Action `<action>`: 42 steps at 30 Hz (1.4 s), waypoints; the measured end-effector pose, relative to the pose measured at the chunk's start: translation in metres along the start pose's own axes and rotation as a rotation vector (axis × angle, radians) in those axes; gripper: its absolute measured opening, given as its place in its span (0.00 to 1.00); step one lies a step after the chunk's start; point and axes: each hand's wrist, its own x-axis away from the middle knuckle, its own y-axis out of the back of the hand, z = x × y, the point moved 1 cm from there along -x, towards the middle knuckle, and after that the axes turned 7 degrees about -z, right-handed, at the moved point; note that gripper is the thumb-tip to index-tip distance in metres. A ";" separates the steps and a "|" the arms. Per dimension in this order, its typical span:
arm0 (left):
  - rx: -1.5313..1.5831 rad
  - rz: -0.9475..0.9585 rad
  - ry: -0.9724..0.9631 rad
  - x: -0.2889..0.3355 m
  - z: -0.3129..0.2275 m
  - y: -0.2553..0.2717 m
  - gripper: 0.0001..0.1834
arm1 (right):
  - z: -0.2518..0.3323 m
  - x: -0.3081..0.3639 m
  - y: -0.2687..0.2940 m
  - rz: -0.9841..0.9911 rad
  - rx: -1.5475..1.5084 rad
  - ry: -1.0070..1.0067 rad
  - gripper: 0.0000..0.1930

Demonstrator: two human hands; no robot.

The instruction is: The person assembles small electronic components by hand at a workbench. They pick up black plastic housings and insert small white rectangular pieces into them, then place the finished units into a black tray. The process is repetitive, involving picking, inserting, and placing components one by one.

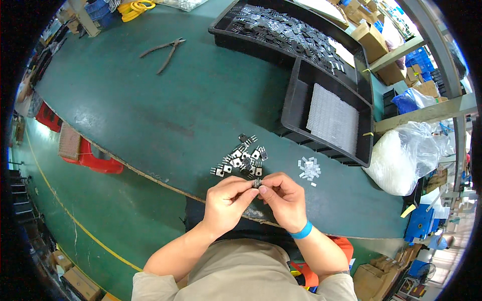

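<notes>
Near the table's front edge, my left hand point(227, 202) and my right hand point(285, 201) meet, fingertips pinched around a small transistor point(257, 183). Fingers cover most of the part, so its exact pose is hidden. Just beyond them lies a loose heap of transistors point(236, 162), black and silver with metal legs. To the right of the heap, small clear plastic pieces point(309, 168) are scattered on the green table point(201, 110). A blue band point(303, 231) circles my right wrist.
A black bin point(288, 131) holds rows of whitish translucent pieces; behind it, a larger black tray point(241, 44) is heaped with dark parts. Cutting pliers point(168, 52) lie far left, yellow rings point(135, 9) beyond. A plastic bag point(399, 158) sits right; a red stool point(98, 159) stands left.
</notes>
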 end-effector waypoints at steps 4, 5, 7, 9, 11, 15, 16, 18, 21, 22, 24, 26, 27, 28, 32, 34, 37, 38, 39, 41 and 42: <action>0.073 -0.136 0.051 -0.004 0.005 0.008 0.04 | 0.007 -0.025 0.007 0.026 0.536 0.242 0.12; 0.081 -0.136 0.062 -0.004 0.007 0.008 0.04 | 0.009 -0.027 0.005 0.041 0.583 0.243 0.11; 0.096 -0.143 0.085 -0.004 0.011 0.006 0.03 | 0.010 -0.031 0.002 0.101 0.710 0.279 0.10; 0.109 -0.140 0.088 -0.005 0.010 0.006 0.03 | 0.010 -0.032 0.001 0.125 0.773 0.285 0.10; 0.123 -0.137 0.100 -0.005 0.011 0.006 0.04 | 0.007 -0.031 0.005 0.114 0.773 0.261 0.10; 0.119 -0.123 0.132 -0.005 0.012 0.006 0.05 | 0.009 -0.023 0.014 -0.005 0.422 0.088 0.08; 0.109 -0.112 0.136 -0.005 0.010 0.006 0.06 | 0.012 -0.017 0.011 -0.008 0.136 -0.122 0.07; 0.126 -0.096 0.115 -0.004 0.008 0.002 0.06 | 0.016 -0.007 0.002 -0.005 -0.193 -0.296 0.07; 0.170 -0.081 0.068 -0.004 0.006 -0.004 0.07 | 0.011 -0.001 -0.009 -0.073 -0.215 -0.274 0.05; 0.186 -0.081 0.050 -0.004 0.005 -0.005 0.07 | 0.011 0.000 -0.009 -0.071 -0.187 -0.256 0.05; 0.173 -0.060 0.056 -0.004 0.000 -0.003 0.08 | 0.010 0.003 -0.008 -0.067 -0.130 -0.220 0.04; 0.156 -0.042 0.044 -0.005 -0.001 0.000 0.08 | 0.009 0.004 -0.010 -0.062 -0.140 -0.171 0.05; 0.147 -0.034 0.028 -0.006 0.000 0.001 0.08 | 0.009 0.004 -0.011 -0.060 -0.145 -0.146 0.06; 0.137 -0.026 0.012 -0.007 0.000 0.002 0.09 | 0.008 0.004 -0.011 -0.056 -0.147 -0.126 0.06; 0.090 -0.018 -0.013 -0.007 0.001 0.005 0.08 | 0.007 0.006 -0.013 -0.044 -0.180 -0.104 0.06; 0.012 -0.017 -0.103 -0.008 -0.002 0.006 0.07 | 0.007 0.005 -0.012 -0.030 -0.095 -0.113 0.06; 0.013 -0.104 0.001 -0.007 -0.005 0.009 0.07 | 0.013 -0.015 -0.003 -0.066 0.307 0.035 0.09; 0.043 -0.112 0.005 -0.008 -0.005 0.011 0.06 | 0.012 -0.028 0.000 -0.099 0.485 0.168 0.09; 0.090 -0.124 0.026 -0.007 -0.002 0.010 0.06 | 0.008 -0.040 0.002 -0.134 0.661 0.301 0.10; 0.188 -0.146 0.063 -0.007 0.004 0.006 0.06 | 0.000 -0.052 0.000 -0.148 0.734 0.292 0.10; 0.176 -0.144 0.049 -0.008 0.005 0.006 0.06 | -0.001 -0.053 -0.004 -0.146 0.768 0.318 0.10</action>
